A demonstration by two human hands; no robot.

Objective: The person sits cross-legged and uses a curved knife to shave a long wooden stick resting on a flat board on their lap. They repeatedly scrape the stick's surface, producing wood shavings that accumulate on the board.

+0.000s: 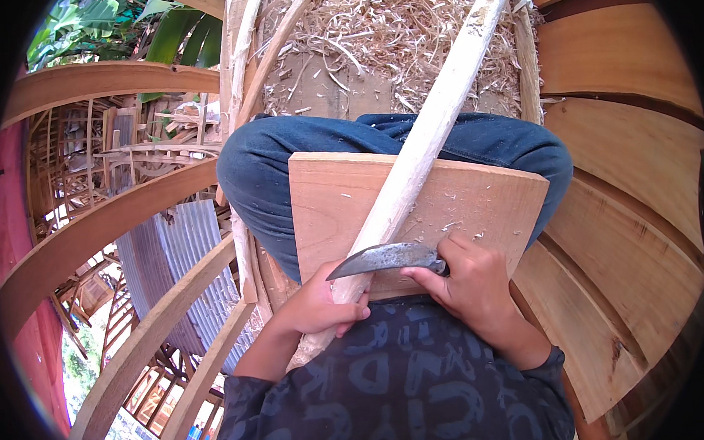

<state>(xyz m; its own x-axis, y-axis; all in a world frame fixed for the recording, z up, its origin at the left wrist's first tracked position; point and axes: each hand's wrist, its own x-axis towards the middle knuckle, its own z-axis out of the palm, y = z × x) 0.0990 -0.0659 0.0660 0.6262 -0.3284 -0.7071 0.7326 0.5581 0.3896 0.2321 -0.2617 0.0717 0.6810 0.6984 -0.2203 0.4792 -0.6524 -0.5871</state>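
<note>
Pale stick (430, 132) lies slanted across a wooden board (483, 200) on the person's lap, its near end clasped in the left hand (320, 306). Right hand (474, 282) grips a curved knife (384, 259), its blade laid across the stick. Shavings (376, 33) cover the floor beyond the knees.

Both forearms enter from lower edge. Left hand (320, 305) fist-closed, thumb curled over front. Right hand (470, 282) closed too, knuckles up, wrist bent inward.

Pale stick (427, 140) crosses a tan board (483, 200) (dark grey blade (384, 258)), over blue trousers (265, 169).
</note>
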